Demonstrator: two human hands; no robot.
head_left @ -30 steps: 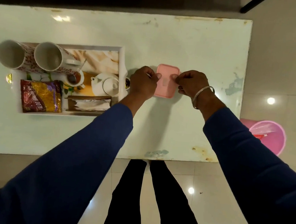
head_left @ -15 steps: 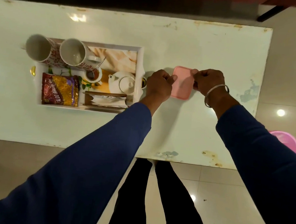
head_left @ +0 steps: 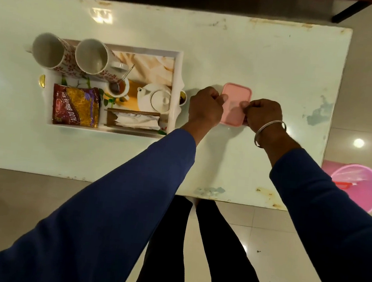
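Note:
A small pink rectangular box with a lid lies on the white table, right of a tray. My left hand grips its left edge with curled fingers, thumb on the lid. My right hand, with a metal bangle on the wrist, grips the right edge the same way. The box's near corners are hidden behind my knuckles.
A white tray at the left holds two patterned mugs, a white teapot, a small cup with a spoon, a snack packet and a napkin holder. A pink bin stands on the floor at the right.
Both hands stay on the pink box's sides throughout. The view shifted, so the table and tray sit further right and lower in frame than a second ago.

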